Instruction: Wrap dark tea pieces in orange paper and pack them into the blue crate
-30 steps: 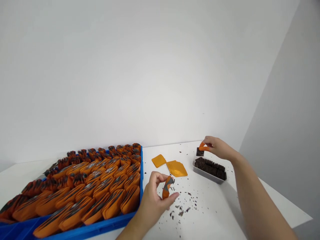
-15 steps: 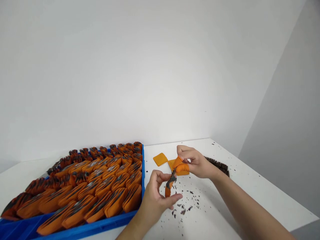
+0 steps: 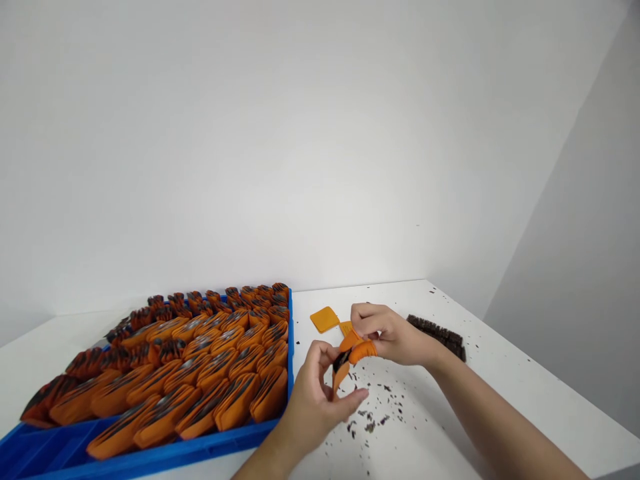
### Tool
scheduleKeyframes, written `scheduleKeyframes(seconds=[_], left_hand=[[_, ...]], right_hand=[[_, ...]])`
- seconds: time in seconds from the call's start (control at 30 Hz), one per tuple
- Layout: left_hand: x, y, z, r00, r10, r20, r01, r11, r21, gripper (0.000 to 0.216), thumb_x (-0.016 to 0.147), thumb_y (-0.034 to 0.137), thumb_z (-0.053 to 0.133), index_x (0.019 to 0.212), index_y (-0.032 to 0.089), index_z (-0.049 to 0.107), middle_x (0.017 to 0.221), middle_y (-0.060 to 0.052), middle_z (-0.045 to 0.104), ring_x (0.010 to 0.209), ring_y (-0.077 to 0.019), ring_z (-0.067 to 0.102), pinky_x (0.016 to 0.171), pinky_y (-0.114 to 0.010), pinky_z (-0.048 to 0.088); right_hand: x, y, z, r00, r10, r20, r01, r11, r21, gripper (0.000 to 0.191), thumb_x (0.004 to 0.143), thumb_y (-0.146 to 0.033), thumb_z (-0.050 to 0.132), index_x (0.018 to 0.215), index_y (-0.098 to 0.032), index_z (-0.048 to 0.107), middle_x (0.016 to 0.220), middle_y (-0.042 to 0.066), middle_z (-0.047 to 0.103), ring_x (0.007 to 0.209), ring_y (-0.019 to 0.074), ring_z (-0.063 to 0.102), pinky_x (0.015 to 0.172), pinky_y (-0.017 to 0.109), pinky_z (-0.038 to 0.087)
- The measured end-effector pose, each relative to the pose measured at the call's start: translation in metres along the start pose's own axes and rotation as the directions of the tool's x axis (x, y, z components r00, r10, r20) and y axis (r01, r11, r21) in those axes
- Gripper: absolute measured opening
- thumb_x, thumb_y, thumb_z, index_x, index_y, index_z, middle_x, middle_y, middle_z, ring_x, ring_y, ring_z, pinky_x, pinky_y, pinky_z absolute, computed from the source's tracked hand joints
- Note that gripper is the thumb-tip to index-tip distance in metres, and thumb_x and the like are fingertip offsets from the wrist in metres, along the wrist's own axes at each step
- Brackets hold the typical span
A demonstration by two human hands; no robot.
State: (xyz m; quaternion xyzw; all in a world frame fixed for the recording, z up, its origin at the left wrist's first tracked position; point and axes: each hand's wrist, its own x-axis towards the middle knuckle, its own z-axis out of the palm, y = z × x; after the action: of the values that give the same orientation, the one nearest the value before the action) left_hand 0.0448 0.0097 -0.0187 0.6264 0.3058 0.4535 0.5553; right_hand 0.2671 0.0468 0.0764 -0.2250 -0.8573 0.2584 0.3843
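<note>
Between my two hands is a small, thin, bendy piece (image 3: 341, 375), orange with a black, shiny part; its kind I cannot make out. My left hand (image 3: 314, 395) holds its left side with curled fingers, the thumb stretched out below. My right hand (image 3: 393, 335) pinches its upper end. Orange covers like finger cots (image 3: 363, 351) sit on the right thumb and fingertip. Behind the right hand lie flat orange-yellow squares, one of them (image 3: 325, 319) fully in sight, another partly hidden. Dark flakes (image 3: 370, 421) are scattered on the table under the hands.
On the left stands a blue tray (image 3: 240, 438) with many orange-and-black folded pieces (image 3: 233, 400) packed in rows. A dark brown, bristly block (image 3: 437, 333) lies behind my right forearm. The white table (image 3: 525, 413) meets a white wall at the back.
The held piece has turned and bent, showing more of its orange face. My right hand has come slightly lower, closer to the left. The whole view has shifted a little.
</note>
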Motion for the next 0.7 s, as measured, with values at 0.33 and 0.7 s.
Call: scheduleKeyframes(seconds=[0.33,0.7], left_hand=[[0.004,0.008,0.003,0.991,0.057,-0.122,-0.039,0.989,0.143,0.029,0.09,0.032,0.077,0.1,0.025,0.051,0.098,-0.001,0.065,0.071,-0.0138,0.058,0.043,-0.018,0.046],[0.004,0.013,0.002,0.984,0.103,-0.148,-0.077,0.982,0.173,0.024,0.085,0.022,0.073,0.102,0.023,0.056,0.104,-0.006,0.074,0.095,-0.0223,0.068,0.059,-0.022,0.051]], right_hand=[[0.001,0.003,0.012,0.999,-0.029,0.032,0.03,1.0,-0.004,0.027,0.089,-0.046,0.088,0.096,-0.021,0.08,0.088,-0.002,0.045,0.066,0.0093,0.037,0.054,0.024,0.037],[0.002,-0.012,0.022,0.989,-0.143,-0.037,0.134,0.975,-0.176,0.025,0.094,-0.045,0.084,0.098,-0.021,0.079,0.09,-0.001,0.045,0.07,0.0108,0.044,0.057,0.024,0.042]])
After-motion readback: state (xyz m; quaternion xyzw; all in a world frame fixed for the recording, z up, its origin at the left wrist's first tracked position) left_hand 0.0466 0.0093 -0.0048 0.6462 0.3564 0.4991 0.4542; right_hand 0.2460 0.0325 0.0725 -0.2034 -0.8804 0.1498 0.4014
